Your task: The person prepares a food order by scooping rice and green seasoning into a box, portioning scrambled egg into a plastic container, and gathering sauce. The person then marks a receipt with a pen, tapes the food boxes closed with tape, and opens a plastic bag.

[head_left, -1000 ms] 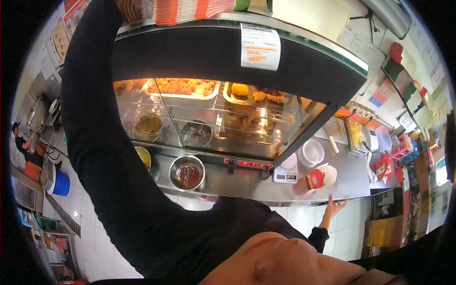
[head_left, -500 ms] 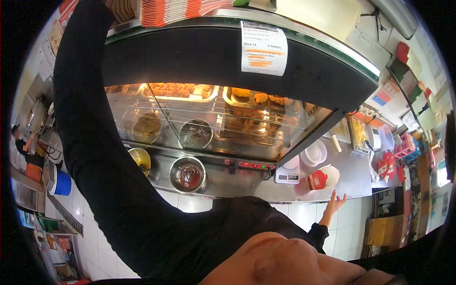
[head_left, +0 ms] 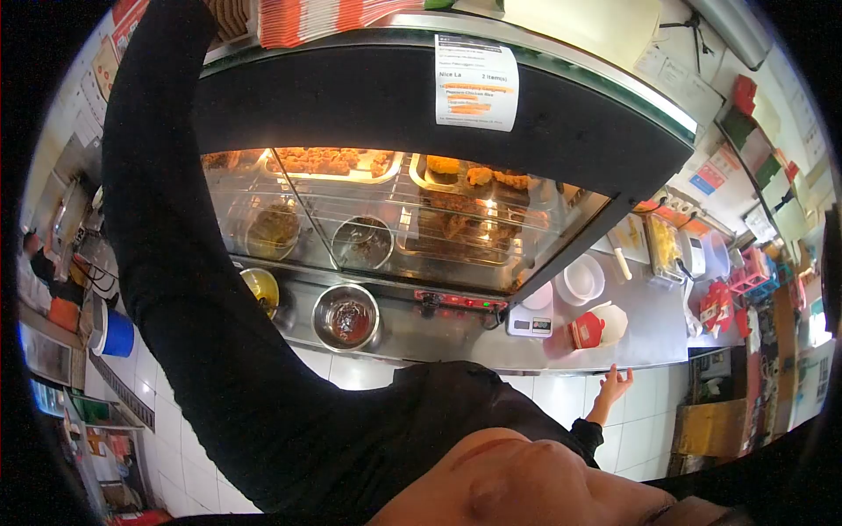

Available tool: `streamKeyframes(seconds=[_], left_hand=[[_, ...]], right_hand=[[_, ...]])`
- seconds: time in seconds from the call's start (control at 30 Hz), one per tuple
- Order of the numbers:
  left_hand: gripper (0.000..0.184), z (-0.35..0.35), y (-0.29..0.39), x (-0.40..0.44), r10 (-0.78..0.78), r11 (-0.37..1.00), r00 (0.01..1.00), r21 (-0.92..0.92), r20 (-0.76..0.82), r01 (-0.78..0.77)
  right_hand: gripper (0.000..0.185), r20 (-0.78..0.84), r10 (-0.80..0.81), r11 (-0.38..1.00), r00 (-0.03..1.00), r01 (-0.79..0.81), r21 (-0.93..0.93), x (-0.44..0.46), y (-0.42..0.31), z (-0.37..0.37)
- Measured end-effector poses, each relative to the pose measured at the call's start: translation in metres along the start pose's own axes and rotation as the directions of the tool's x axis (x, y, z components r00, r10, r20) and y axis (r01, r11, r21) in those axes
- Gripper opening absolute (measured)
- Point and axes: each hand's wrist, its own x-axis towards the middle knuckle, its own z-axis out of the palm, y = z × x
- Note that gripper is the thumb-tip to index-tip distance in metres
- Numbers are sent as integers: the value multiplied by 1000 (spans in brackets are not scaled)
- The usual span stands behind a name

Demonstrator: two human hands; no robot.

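My right hand hangs by the front edge of the steel counter, its fingers apart and slightly curled, with nothing in it. Closest to it on the counter is a red and white paper food box with its top flaps up. My left arm, in a black sleeve, stretches up past the left end of the glass food warmer. Its hand lies beyond the top edge of the view. Near that arm, on top of the warmer, stand striped red and white paper bags.
Fried pieces fill trays inside the warmer. On the counter are a steel bowl with red sauce, a bowl with yellow contents, a digital scale and a white tub. A printed receipt hangs on the warmer's front.
My right hand has dropped slightly, away from the food box, and its fingers are more curled. The receipt appears a little farther left and higher. My left arm stays raised.
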Motion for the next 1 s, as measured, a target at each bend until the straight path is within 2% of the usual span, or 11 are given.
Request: streamKeyframes(seconds=[0.47, 0.67, 1.0], left_hand=[[43, -8, -4, -12, -26, 1000, 999, -15, -20, 25], [44, -12, -6, -18, -36, 999, 999, -26, -31, 35], [47, -18, -9, -31, -54, 998, 998, -36, -43, 52]], right_hand=[[51, 43, 36, 999, 998, -37, 18, -4, 0, -5], [49, 63, -51, 998, 997, 49, 27, 6, -4, -7], [44, 108, -76, 996, 991, 71, 52, 2, -14, 9]])
